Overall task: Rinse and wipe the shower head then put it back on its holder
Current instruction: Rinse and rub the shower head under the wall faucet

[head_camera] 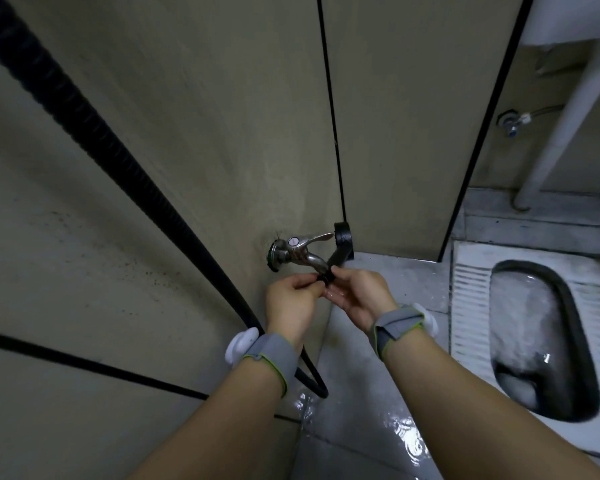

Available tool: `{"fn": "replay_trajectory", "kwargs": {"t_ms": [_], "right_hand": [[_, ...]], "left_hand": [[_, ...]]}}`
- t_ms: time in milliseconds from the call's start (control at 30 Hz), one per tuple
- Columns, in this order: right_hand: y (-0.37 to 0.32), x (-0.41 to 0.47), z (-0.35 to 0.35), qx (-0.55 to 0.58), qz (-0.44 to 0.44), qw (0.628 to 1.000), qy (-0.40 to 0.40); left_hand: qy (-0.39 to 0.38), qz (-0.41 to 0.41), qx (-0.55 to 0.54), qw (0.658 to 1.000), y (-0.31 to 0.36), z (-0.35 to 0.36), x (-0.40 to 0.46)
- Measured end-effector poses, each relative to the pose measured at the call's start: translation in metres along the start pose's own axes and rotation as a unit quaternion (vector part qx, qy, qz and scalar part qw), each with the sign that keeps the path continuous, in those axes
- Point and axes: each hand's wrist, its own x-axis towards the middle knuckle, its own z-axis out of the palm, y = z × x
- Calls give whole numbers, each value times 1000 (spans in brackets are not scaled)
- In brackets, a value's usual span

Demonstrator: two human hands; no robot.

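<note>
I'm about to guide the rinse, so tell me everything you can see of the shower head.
The shower head is black and looks like plastic: a round head on a straight handle. It is held tilted, the head up near the wall corner, right of the tap lever, the handle slanting down under the spout. The left hand and right hand pinch its lower end with their fingertips. A black ribbed hose runs along the wall; the joint is hidden by the hands. It is off its holder.

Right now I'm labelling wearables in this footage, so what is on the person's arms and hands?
Both forearms are bare, with no sleeves or gloves. Each wrist carries a grey fabric strap edged in yellow-green with a round white plastic device: one on the left wrist, one on the right wrist. No markings are legible.
</note>
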Motion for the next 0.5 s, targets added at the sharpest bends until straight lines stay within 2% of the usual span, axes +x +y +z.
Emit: {"fn": "replay_trajectory", "kwargs": {"t_ms": [500], "right_hand": [[20,-27,-10,-36,-14,999,-25]], "left_hand": [[-15,-27,-7,1000,-19,-20,-30]]}}
